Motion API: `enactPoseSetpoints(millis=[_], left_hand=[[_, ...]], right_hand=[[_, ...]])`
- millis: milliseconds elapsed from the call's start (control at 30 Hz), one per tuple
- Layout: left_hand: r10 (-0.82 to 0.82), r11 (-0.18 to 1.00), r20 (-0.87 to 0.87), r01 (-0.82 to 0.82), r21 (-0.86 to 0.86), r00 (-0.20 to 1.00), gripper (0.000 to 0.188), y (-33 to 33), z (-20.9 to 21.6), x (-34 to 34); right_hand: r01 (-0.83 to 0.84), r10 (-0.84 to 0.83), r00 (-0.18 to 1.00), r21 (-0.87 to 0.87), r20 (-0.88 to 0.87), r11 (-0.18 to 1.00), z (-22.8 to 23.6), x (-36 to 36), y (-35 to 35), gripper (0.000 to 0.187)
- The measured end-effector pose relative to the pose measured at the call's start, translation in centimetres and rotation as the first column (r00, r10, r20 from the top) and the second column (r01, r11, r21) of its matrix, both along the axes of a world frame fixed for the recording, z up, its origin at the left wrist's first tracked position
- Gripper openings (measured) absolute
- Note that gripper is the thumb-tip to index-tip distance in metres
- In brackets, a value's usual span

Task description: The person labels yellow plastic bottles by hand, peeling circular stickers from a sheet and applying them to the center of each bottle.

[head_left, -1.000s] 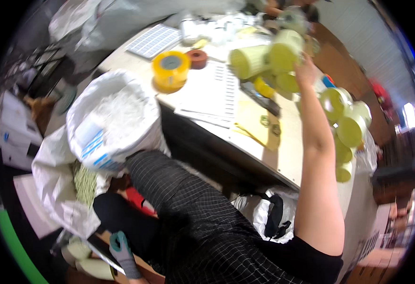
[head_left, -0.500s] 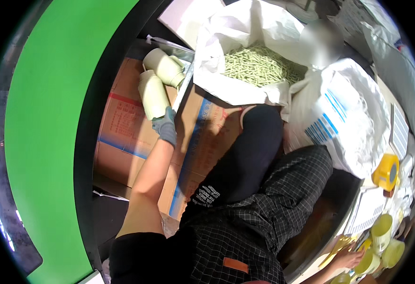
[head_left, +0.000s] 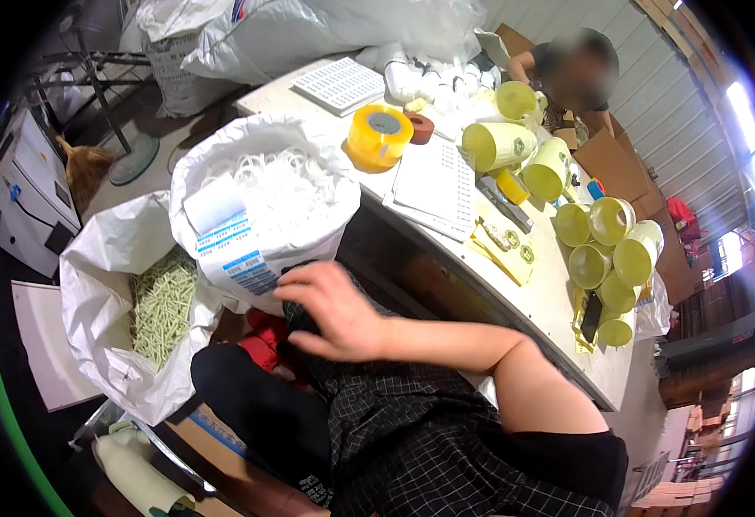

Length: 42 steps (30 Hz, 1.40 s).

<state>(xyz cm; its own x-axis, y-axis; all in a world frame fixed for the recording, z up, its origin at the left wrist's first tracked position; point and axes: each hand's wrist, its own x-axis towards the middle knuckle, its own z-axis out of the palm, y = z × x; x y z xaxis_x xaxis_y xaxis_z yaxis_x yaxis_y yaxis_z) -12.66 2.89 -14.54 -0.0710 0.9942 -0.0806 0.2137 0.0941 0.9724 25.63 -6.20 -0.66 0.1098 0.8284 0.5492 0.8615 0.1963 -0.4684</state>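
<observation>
My bare right hand (head_left: 334, 312) is over my lap, its fingers apart and holding nothing. It is beside the printed front of a white woven bag (head_left: 343, 202) filled with white plastic rings or loops. At the lower left edge, a sliver of my gloved left hand (head_left: 173, 510) shows at the end of a pale green plastic cup (head_left: 140, 472). Most of that hand is cut off, but its fingers appear to grip the cup's end. Another pale green piece (head_left: 132, 438) lies behind it. A second white bag (head_left: 93, 302) holds many thin light green sticks (head_left: 164, 306).
The table (head_left: 567, 323) on the right holds yellow tape rolls (head_left: 379, 138), a brown roll (head_left: 421, 129), printed label sheets (head_left: 433, 185) and several yellow-green cups (head_left: 588, 264). A person (head_left: 575, 73) is across the table. A cardboard box (head_left: 222, 431) is by my legs.
The view has swung right, bringing the table and the other person into sight. My right arm has come into view over my lap. My left hand and the cup now sit at the lower edge.
</observation>
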Motion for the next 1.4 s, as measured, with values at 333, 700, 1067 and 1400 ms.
enactPoseSetpoints(millis=[333, 700, 1067, 1400], left_hand=[[-0.629, 0.757, 0.097, 0.636, -0.153, 0.772, 0.048, -3.0, 1.6, 3.1], [-0.160, 0.404, -0.781, 0.762, 0.506, 0.604, 0.048, -6.8, 16.5, 10.6], [-0.451, 0.447, -0.737, 0.842, 0.301, 0.503, 0.029, -7.4, 16.6, 10.9], [0.237, 0.503, -0.565, 0.398, 0.767, 0.790, 0.114, 3.9, 17.5, 10.4]], right_hand=[[-0.243, 0.245, 0.321, 0.170, -0.915, 0.955, 1.0, -2.2, -4.2, 0.121], [-0.212, 0.242, 0.830, 0.116, -0.504, 0.970, -1.8, -9.7, -3.6, 0.087], [-0.239, 0.127, 0.910, -0.249, -0.394, 0.938, 0.5, -10.0, -4.6, 0.097], [-0.323, 0.394, 0.877, 0.269, -0.275, 0.907, 2.6, -10.4, 12.9, 0.085]])
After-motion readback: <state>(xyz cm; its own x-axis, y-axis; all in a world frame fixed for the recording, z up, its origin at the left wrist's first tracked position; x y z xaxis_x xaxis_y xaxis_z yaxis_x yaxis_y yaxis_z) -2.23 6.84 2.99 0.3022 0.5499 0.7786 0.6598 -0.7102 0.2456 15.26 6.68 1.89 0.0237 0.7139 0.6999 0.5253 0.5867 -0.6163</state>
